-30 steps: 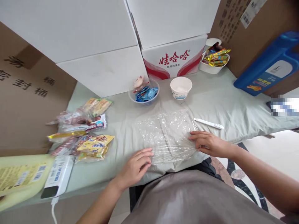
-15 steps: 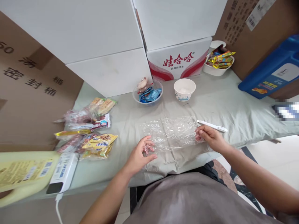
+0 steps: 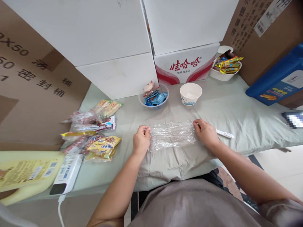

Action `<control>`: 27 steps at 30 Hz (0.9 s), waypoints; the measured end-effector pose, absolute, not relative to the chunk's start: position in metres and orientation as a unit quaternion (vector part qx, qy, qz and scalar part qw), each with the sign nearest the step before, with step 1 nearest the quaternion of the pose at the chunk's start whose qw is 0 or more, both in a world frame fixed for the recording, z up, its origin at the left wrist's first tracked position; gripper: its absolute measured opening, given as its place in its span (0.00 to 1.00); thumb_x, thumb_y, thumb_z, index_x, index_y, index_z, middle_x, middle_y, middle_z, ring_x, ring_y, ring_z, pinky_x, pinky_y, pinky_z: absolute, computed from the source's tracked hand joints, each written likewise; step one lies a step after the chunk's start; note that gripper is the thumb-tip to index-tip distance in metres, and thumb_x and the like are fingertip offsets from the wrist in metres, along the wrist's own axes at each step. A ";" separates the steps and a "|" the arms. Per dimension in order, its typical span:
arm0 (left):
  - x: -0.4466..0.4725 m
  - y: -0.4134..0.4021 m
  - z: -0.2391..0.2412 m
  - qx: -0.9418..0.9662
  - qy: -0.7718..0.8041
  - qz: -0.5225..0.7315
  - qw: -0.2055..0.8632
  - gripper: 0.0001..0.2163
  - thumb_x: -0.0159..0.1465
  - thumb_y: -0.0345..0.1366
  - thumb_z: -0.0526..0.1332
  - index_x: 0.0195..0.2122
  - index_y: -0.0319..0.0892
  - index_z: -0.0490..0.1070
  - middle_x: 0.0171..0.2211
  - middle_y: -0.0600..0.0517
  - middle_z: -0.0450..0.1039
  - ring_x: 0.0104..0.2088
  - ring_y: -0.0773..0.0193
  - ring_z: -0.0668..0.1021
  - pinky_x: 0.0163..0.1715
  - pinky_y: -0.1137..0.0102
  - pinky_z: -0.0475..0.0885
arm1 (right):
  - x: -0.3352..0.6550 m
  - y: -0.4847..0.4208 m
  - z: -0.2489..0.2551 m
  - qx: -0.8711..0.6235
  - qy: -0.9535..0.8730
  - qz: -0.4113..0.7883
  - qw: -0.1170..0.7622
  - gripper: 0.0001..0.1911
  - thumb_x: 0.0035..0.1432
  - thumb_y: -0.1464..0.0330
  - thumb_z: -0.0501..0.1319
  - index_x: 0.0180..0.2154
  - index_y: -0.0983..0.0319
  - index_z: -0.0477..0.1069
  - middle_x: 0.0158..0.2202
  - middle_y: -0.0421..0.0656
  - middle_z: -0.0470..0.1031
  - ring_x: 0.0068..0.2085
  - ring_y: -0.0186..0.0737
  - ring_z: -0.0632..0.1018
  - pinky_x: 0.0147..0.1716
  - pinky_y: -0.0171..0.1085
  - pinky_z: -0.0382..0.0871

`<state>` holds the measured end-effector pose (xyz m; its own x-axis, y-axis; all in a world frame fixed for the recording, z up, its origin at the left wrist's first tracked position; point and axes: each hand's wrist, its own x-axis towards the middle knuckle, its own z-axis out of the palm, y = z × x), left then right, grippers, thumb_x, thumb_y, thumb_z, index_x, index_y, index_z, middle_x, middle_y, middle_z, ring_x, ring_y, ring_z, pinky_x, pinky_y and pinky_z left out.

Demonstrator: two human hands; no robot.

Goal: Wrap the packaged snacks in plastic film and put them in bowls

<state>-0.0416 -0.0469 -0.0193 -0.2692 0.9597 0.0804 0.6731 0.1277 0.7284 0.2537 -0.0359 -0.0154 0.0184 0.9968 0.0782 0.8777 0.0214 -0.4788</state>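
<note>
A clear, crinkled plastic bag (image 3: 172,136) lies stretched between my two hands on the cloth. My left hand (image 3: 141,140) pinches its left end between thumb and fingers. At the opposite end, my right hand (image 3: 205,133) grips the upper right corner. Just beyond my right hand lies a white utility knife (image 3: 225,134), its near part covered by that hand. Behind the bag stand a clear plastic bowl (image 3: 153,105) with blue packets and a white paper bowl (image 3: 190,94).
Snack packets (image 3: 104,147) lie to the left, near a white power bank (image 3: 66,174) with a cable and a pale yellow jug (image 3: 28,170). White boxes (image 3: 118,75) line the back. At right are a white container (image 3: 223,75) of packets and a blue jug (image 3: 276,82).
My left hand moved up and closed on the bag's left end. My right hand shifted to its upper right corner. The pinkish bits seen by both hands no longer show. The view shifted slightly.
</note>
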 end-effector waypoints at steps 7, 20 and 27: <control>-0.054 -0.030 -0.007 0.600 0.739 0.258 0.165 0.11 0.66 0.45 0.53 0.36 0.44 0.68 0.23 0.55 0.72 0.25 0.62 0.75 0.30 0.70 0.66 | 0.244 -0.028 -0.017 -0.709 -0.698 0.078 0.062 0.17 0.68 0.62 0.46 0.44 0.61 0.70 0.37 0.48 0.79 0.34 0.46 0.79 0.30 0.38 0.61; -0.001 -0.057 -0.034 0.902 0.399 0.148 0.074 0.18 0.66 0.37 0.57 0.56 0.42 0.67 0.59 0.42 0.66 0.61 0.49 0.66 0.59 0.52 0.63 | 0.242 -0.016 -0.016 -0.710 -0.703 0.041 0.002 0.16 0.68 0.63 0.46 0.43 0.62 0.68 0.35 0.50 0.79 0.33 0.46 0.79 0.28 0.37 0.59; -0.008 -0.057 -0.031 0.877 0.458 0.116 0.083 0.28 0.61 0.44 0.62 0.62 0.45 0.62 0.65 0.41 0.56 0.67 0.41 0.54 0.63 0.42 0.48 | 0.253 -0.005 -0.015 -0.725 -0.687 0.046 0.004 0.15 0.67 0.62 0.48 0.45 0.61 0.69 0.38 0.50 0.78 0.33 0.46 0.78 0.29 0.39 0.62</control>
<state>-0.0077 -0.0572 -0.0305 0.5532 0.8233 0.1272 0.7851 -0.5663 0.2509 0.2528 -0.0051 -0.0147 0.0523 0.9968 -0.0608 0.9960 -0.0565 -0.0689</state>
